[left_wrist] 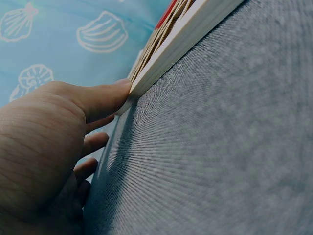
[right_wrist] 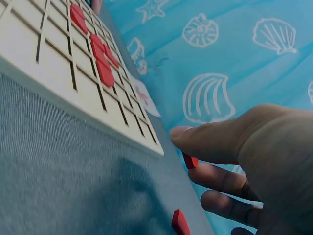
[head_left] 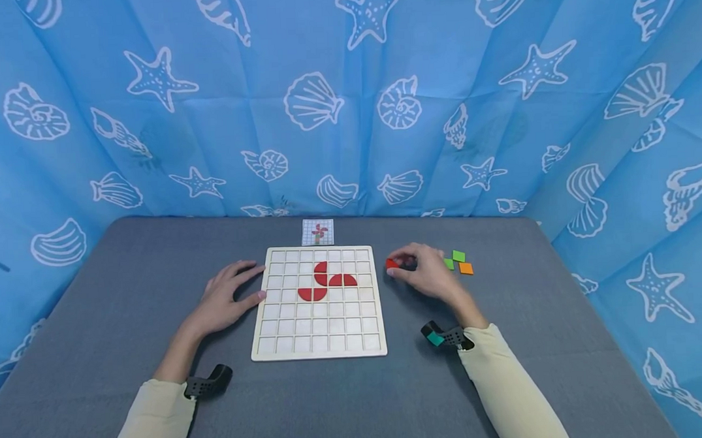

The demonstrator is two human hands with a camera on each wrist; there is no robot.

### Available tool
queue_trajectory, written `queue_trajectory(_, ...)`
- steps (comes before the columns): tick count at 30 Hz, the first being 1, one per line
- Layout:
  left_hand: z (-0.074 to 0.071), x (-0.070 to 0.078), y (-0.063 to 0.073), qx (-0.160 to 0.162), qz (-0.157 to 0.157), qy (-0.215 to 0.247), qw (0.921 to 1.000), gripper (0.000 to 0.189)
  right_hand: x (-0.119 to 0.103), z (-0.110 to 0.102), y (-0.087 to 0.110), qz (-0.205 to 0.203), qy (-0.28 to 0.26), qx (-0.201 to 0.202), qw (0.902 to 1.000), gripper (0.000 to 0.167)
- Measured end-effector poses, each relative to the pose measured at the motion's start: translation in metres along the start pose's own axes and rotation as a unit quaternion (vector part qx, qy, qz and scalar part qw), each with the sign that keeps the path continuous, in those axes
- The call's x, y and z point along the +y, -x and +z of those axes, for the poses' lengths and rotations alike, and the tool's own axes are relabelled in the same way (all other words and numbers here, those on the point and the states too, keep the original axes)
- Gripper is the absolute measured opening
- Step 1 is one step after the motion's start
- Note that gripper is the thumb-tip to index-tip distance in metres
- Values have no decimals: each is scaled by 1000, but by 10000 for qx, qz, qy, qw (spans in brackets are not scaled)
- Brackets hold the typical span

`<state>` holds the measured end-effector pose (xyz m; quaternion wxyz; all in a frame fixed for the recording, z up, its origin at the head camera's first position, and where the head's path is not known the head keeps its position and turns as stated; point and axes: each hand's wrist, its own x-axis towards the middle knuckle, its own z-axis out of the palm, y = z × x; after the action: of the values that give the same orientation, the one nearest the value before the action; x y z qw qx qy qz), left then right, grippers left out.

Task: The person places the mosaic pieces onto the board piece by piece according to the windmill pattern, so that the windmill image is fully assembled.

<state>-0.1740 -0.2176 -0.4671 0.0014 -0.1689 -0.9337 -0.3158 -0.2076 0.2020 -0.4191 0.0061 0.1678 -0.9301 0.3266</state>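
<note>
A pale wooden grid board [head_left: 303, 327] lies on the table with several red quarter-circle tiles [head_left: 350, 280] in its upper middle cells. My left hand [head_left: 225, 299] is at the board's left edge; its thumb touches the rim, the other fingers extended. Off the board's right side, my right hand [head_left: 426, 271] pinches a red tile [right_wrist: 190, 160] between thumb and fingers, above the table. Below that hand, another red tile [right_wrist: 180, 223] lies on the cloth in the right wrist view; the hand mostly hides it in the head view.
Right of my right hand lie green tiles [head_left: 458, 256] and an orange tile [head_left: 466, 268]. Behind the board is a small card [head_left: 307, 225] printed with a grid and a red and green figure. A blue shell-patterned curtain [head_left: 224, 133] rises behind the grey table [head_left: 336, 409].
</note>
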Motion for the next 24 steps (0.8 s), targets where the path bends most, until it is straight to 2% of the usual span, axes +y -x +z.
queue_trajectory(7,-1,1,-1,-10,-37,-37,10000,61,-14,3,2,-176,-260,-22,9995,28)
queue_trajectory(13,-1,1,0,-28,-48,-35,10000,61,-23,14,3,-466,-278,-113,9985,26)
queue_trajectory(24,0,0,0,-30,-38,-10,10000,61,-39,32,2,-684,-299,-529,9958,23)
